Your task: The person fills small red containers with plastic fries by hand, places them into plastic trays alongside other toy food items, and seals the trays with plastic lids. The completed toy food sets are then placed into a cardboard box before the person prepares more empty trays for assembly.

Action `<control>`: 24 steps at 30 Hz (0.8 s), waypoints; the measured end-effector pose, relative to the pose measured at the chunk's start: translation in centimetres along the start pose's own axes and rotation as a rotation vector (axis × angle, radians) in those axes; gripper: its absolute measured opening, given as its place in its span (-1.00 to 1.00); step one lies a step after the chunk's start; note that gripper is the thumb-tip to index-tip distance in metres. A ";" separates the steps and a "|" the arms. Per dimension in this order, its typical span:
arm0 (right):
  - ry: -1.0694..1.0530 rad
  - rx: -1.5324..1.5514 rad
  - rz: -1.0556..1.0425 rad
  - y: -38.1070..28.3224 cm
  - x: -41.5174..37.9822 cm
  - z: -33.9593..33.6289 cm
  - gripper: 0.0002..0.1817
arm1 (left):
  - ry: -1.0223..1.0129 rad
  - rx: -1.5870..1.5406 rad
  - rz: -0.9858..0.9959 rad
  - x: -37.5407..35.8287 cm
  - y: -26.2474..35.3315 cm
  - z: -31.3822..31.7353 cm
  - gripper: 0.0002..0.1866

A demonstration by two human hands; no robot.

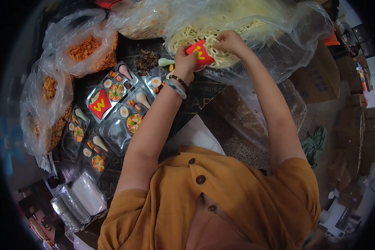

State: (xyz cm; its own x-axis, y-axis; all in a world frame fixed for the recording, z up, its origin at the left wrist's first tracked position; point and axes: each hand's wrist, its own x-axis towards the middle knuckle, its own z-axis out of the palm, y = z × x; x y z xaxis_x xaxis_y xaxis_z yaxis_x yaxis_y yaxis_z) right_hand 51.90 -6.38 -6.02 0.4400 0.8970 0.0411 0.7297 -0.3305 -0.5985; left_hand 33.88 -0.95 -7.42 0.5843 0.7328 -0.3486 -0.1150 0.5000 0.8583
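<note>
In the head view, my left hand (185, 63) grips a small red toy fries box (201, 54) with a yellow letter on it. My right hand (232, 43) is closed in a pinch on pale toy fries (215, 53) at the box's opening. Both hands are over a big clear plastic bag (275, 50) heaped with more pale fries (191, 36). Below and left of my left hand lie clear compartment trays (112, 129) with toy pizzas, eggs and other small pieces. One tray also holds a red fries box (99, 104).
Bags of orange pieces (85, 49) line the table's left side, and a bag of white pieces (143, 21) is at the back. Stacked clear trays (77, 202) stand at the lower left. Small dark pieces (146, 59) lie behind the trays. A cardboard box (316, 75) is at right.
</note>
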 end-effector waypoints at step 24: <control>0.077 0.226 -0.544 -4.0 1.5 -1.7 -0.69 | -0.419 -0.420 -0.127 1.2 2.0 -0.4 -0.60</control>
State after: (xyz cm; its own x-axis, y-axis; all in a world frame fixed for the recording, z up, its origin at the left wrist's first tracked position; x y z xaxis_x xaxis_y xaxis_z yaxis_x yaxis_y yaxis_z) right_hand 50.54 -4.24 -2.24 0.0769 0.8935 0.4425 0.7353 0.2489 -0.6304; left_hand 34.05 1.13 -6.30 0.8712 0.4536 -0.1875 -0.2806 0.7737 0.5680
